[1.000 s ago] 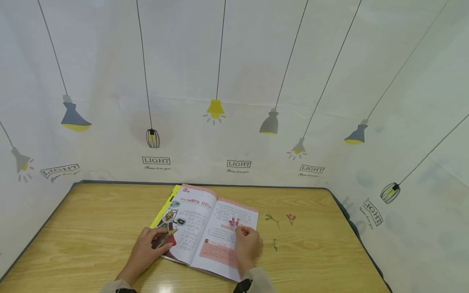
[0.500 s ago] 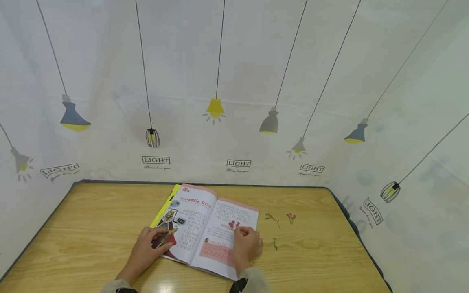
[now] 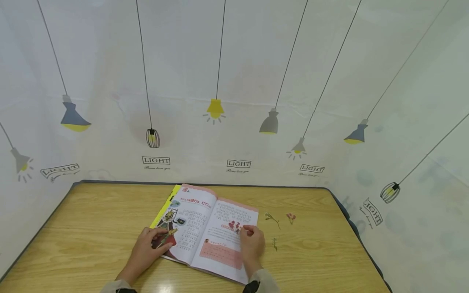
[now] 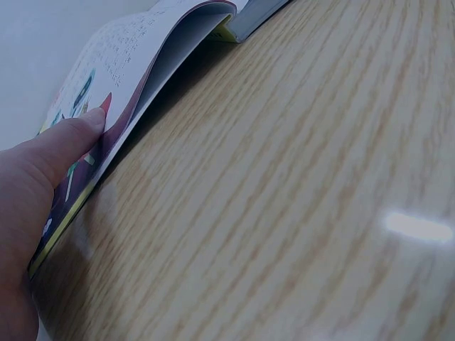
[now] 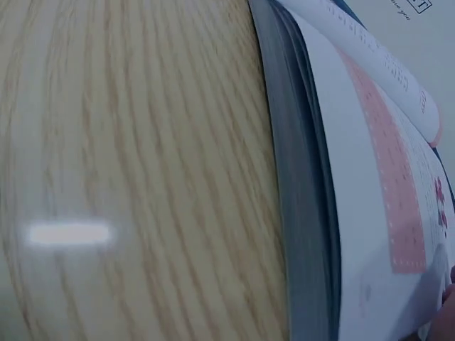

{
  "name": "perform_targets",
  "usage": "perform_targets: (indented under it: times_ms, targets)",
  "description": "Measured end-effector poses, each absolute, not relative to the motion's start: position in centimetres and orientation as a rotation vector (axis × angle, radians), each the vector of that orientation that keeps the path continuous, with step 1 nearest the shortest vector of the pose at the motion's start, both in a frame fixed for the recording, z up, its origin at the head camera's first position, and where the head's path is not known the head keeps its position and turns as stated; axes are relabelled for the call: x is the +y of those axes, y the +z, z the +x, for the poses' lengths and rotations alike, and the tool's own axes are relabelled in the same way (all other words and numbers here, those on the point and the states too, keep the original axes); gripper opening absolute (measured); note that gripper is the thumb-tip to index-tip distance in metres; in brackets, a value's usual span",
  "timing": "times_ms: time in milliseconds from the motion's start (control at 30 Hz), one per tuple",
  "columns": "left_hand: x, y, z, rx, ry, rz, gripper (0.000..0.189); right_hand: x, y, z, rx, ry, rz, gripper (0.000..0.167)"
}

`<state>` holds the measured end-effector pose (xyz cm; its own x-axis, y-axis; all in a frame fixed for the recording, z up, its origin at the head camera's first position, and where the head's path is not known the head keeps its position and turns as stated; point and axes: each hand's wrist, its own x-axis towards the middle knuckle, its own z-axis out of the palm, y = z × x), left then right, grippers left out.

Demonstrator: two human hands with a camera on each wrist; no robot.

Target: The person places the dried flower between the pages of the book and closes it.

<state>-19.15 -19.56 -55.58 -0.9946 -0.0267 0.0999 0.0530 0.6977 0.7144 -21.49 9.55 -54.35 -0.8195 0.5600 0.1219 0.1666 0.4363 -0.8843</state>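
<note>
An open book [image 3: 198,219] with Chinese print lies angled on the wooden table. My left hand [image 3: 143,248] rests on the lower left of its illustrated page, thumb and index finger spread; in the left wrist view the thumb [image 4: 71,138] presses close to the page's edge. Over the right page, my right hand [image 3: 252,244] has its fingers curled, thumb and index together at the lower right of a small red dried flower [image 3: 234,225], pinching by its stem. Only the edge of this hand shows in the right wrist view, below the red flower [image 5: 440,202].
To the right of the book lie a pale dried sprig [image 3: 272,219], a pink-red dried flower [image 3: 291,218] and a small green sprig [image 3: 275,244]. Behind the wooden table [image 3: 91,219] hangs a white cloth [image 3: 242,61] printed with lamps.
My right hand dips slightly left, then shifts right across the page. The red flower heads, earlier bunched above the fingertips, now lie spread out to their left. My left hand stays put.
</note>
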Motion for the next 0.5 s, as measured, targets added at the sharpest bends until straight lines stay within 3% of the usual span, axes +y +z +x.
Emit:
perform_targets:
  times_ms: [500]
  targets:
    - [-19.6,-55.8,-19.1,-2.758,-1.181,-0.059,0.050,15.4,-54.8,-22.3,-2.548,1.425,-0.325,0.025]
